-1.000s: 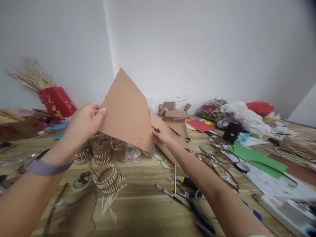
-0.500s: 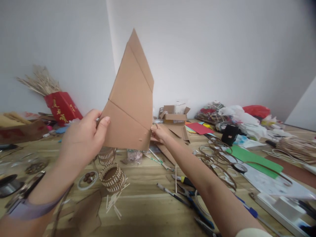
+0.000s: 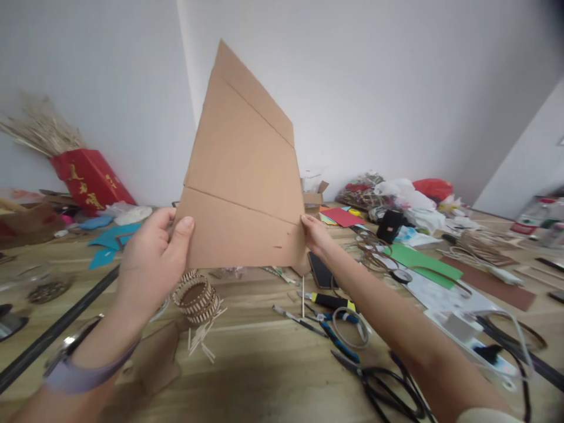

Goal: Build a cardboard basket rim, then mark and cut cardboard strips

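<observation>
A creased sheet of brown cardboard (image 3: pixel 244 158) is held up above the table, its upper end tapering to a corner at the top left. My left hand (image 3: pixel 161 252) grips the lower left edge, thumb on the near face and fingers behind. At the lower right edge, my right hand (image 3: pixel 316 234) pinches the sheet. Below it stands a small round basket of wooden slats (image 3: pixel 196 298), partly covered by the cardboard, with several thin sticks (image 3: pixel 203 338) lying beside it.
Scissors (image 3: pixel 368 376), pliers (image 3: pixel 339 338) and a yellow-black utility knife (image 3: pixel 330 301) lie near my right forearm. A green sheet (image 3: pixel 423 264) and a power strip (image 3: pixel 469 341) are farther right. A red bag (image 3: pixel 92 182) holding dry stalks stands back left.
The cardboard has turned to face me more squarely and looks wider. My right hand has moved right with its edge. The view has shifted slightly.
</observation>
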The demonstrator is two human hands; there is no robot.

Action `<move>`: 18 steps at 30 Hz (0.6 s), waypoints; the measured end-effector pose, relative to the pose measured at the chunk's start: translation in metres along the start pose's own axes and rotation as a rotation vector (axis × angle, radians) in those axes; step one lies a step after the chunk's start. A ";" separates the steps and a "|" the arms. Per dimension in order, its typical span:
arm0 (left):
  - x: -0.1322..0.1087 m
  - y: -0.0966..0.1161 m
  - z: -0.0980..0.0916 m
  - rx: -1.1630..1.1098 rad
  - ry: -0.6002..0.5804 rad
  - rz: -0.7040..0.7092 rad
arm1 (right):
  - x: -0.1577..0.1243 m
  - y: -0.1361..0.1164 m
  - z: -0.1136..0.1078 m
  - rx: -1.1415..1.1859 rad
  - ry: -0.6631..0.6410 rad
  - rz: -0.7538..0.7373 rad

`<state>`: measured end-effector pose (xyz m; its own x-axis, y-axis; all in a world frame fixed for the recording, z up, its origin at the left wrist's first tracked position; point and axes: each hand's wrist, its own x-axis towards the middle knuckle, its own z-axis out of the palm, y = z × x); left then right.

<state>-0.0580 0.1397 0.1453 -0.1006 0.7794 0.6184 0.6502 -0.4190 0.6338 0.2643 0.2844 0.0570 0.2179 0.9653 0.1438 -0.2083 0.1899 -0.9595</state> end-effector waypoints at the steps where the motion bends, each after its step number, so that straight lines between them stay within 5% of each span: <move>1: -0.004 -0.004 0.007 -0.105 -0.030 -0.023 | -0.013 -0.001 -0.012 -0.008 0.043 -0.007; 6: -0.044 -0.020 0.047 -0.333 -0.141 -0.151 | -0.089 -0.008 -0.069 -0.080 0.227 0.007; 10: -0.099 -0.034 0.073 -0.267 -0.220 -0.228 | -0.148 -0.006 -0.106 -0.167 0.352 0.083; 12: -0.128 -0.041 0.080 -0.252 -0.270 -0.306 | -0.174 -0.001 -0.117 -0.276 0.440 0.156; 18: -0.193 -0.067 0.083 -0.207 -0.330 -0.478 | -0.228 0.023 -0.126 -0.327 0.370 0.415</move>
<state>-0.0193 0.0563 -0.0549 -0.0850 0.9925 0.0880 0.4273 -0.0435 0.9031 0.3298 0.0465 -0.0283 0.5081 0.8100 -0.2926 -0.0571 -0.3073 -0.9499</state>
